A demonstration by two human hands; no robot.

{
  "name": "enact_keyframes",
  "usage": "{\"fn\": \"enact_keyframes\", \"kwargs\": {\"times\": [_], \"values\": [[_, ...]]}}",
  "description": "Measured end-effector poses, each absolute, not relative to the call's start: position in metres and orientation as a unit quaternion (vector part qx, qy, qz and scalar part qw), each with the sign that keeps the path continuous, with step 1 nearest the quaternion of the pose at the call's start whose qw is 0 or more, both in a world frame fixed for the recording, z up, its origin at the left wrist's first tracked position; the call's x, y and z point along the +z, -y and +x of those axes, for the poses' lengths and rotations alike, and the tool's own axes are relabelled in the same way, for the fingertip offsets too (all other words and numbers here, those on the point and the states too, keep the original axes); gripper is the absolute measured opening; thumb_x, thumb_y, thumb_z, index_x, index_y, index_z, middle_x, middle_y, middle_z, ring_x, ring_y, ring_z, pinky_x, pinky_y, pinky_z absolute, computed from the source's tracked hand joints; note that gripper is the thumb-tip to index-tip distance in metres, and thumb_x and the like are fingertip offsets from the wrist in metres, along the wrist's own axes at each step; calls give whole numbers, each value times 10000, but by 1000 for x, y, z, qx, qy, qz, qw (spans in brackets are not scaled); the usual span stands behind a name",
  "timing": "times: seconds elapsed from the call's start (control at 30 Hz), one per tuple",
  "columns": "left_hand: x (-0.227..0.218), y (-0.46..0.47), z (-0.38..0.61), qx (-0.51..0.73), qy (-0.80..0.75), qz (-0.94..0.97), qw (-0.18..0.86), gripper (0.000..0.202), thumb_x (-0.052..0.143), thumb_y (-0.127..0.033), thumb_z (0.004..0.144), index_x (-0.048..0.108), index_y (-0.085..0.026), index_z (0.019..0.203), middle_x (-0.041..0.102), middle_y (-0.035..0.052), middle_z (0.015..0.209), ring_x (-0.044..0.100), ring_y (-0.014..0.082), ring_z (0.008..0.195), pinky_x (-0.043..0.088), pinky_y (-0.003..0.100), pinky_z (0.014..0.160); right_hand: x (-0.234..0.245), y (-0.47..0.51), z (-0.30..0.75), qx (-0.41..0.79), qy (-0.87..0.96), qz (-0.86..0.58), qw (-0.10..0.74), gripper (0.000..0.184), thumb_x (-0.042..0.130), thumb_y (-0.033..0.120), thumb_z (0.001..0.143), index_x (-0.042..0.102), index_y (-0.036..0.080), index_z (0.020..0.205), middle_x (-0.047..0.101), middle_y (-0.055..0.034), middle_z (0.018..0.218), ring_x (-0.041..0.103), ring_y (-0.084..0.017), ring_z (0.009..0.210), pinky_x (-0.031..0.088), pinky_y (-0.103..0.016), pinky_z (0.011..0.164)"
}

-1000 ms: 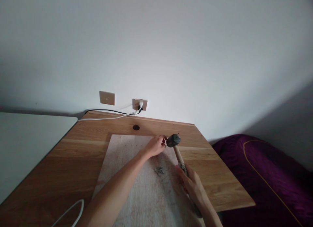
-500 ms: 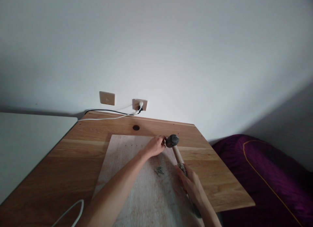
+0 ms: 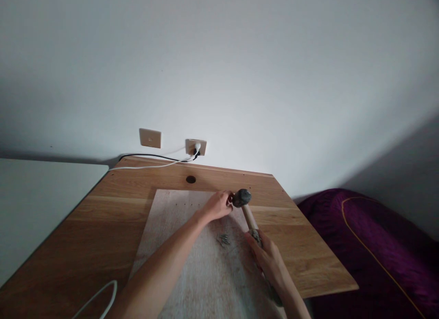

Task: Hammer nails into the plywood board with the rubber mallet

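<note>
My right hand is wrapped round the handle of a hammer with a dark, blocky head and a pale wooden shaft. The head is at the right fingertips of my left hand, over the far edge of a whitish wooden board. Those left fingers are pinched together; whatever is between them is hidden or too small to make out. A small pile of nails lies on the board between my two hands. Several small dark dots run in a row along the board's far side, left of my left hand.
Beneath the board is a wooden table with a round hole near the wall. White and black cables run to a wall socket. A white cable loop is at lower left, a white panel left, purple fabric right.
</note>
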State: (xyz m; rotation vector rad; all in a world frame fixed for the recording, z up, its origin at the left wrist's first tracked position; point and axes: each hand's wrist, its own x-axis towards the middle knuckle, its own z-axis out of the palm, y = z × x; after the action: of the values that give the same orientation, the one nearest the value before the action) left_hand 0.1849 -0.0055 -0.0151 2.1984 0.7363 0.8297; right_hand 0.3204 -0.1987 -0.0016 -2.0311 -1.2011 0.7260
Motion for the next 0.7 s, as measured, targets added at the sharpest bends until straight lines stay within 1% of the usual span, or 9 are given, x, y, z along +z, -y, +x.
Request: {"fn": "enact_keyframes", "kwargs": {"times": [0.2,0.33,0.47,0.7], "values": [[-18,5,186,324,-273,834,353,302,676,-60,704,707,-172,982,739,24,864,652,162,750,493,239,713,-2,198,321,274,468,-769,337,520,493,716,846,618,213,874,514,27,603,475,-139,475,348,-244,438],[-18,5,185,322,-266,832,366,335,666,-62,716,712,-176,1028,747,19,854,668,161,741,492,233,699,0,198,321,274,464,-775,330,515,483,724,853,594,222,838,493,34,587,473,-141,467,347,-248,440],[-17,5,184,313,-272,833,366,365,663,-65,723,709,-171,1069,753,23,847,682,169,747,496,236,686,-1,199,321,278,468,-768,338,502,491,708,866,601,218,851,511,28,603,465,-135,471,342,-243,440],[-19,5,186,313,-278,838,350,372,652,-52,725,706,-167,1074,753,26,833,690,173,752,506,239,700,-1,199,321,285,469,-767,332,514,482,710,865,604,211,876,503,28,611,482,-141,495,348,-239,445]]}}
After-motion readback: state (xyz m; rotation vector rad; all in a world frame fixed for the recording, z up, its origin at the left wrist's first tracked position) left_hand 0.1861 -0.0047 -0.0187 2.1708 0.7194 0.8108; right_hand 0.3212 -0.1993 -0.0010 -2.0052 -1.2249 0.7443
